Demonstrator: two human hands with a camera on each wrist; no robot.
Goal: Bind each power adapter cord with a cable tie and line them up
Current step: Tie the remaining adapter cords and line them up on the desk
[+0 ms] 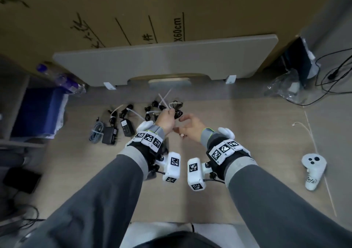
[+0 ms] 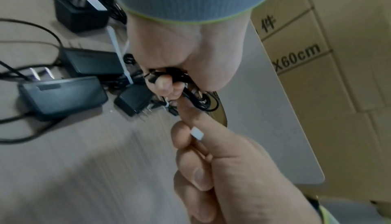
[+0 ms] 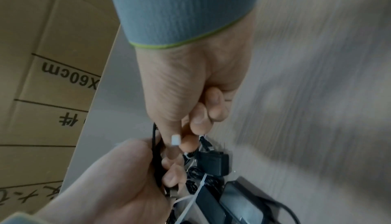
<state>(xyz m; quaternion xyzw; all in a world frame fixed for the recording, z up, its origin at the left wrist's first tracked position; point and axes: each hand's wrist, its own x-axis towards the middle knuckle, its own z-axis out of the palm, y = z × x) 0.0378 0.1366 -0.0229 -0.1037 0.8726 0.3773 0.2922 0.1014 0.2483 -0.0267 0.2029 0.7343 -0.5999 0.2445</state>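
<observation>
Right now your left hand is curled round a bundle of black cord, lifted over the far side of the desk. Your right hand sits just beside it, fingers bent, pinching the white head of a cable tie. Already-tied adapters lie in a row to the left of your hands.
</observation>
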